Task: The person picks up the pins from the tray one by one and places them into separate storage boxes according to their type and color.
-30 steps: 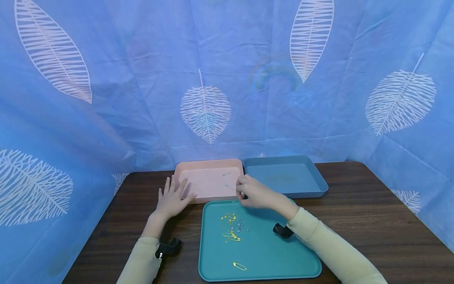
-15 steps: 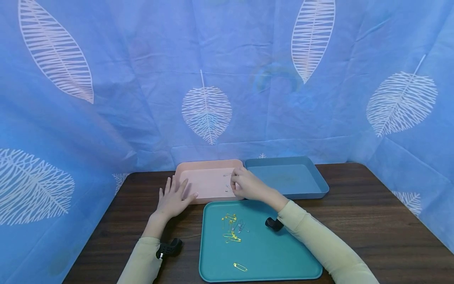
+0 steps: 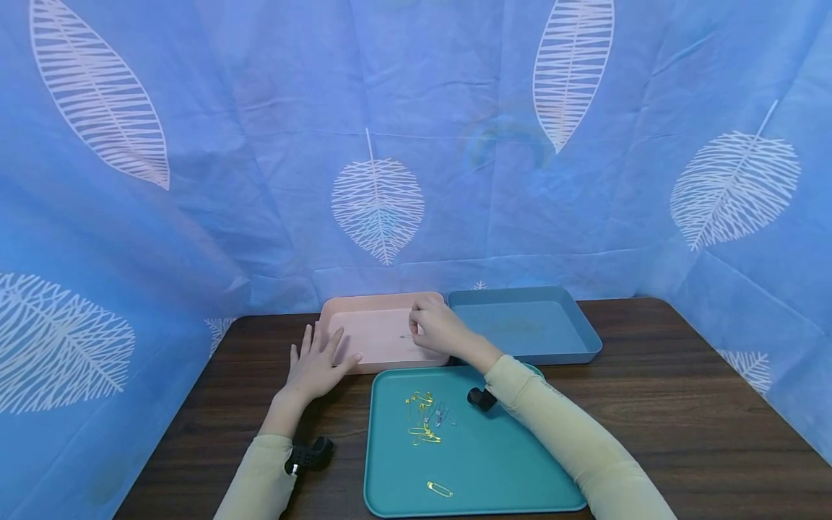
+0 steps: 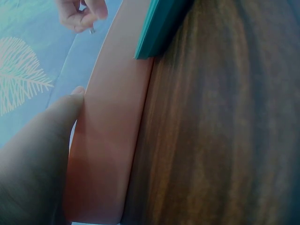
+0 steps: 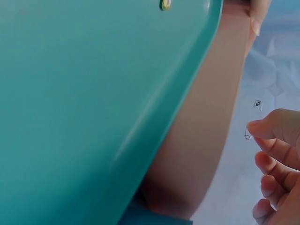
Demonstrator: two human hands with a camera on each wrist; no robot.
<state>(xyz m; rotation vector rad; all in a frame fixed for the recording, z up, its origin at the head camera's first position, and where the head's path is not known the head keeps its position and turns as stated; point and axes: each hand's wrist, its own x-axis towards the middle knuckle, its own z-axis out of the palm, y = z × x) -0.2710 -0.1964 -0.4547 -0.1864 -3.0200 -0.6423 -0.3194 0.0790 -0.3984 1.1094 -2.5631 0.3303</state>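
Note:
My right hand (image 3: 442, 331) is over the right part of the pink tray (image 3: 346, 341), thumb and finger pinching a small silver safety pin (image 5: 247, 134). The other fingers are curled beneath. Close to the fingertips in the right wrist view shows another silver safety pin (image 5: 257, 104). My left hand (image 3: 315, 370) rests at the pink tray's front left corner with fingers spread, its thumb at the rim in the left wrist view. On the teal tray (image 3: 500, 469) lies a loose cluster of gold safety pins (image 3: 425, 433) and silver safety pins (image 3: 440, 414).
A single gold safety pin (image 3: 439, 489) lies near the teal tray's front. The blue tray (image 3: 520, 321) stands right of the pink one, at the back of the dark wooden table (image 3: 682, 419). A blue leaf-patterned cloth (image 3: 455, 202) hangs behind and along both sides.
My right hand has moved left from the gap between the back trays to over the pink tray, with the silver safety pin. My left hand has stayed in place.

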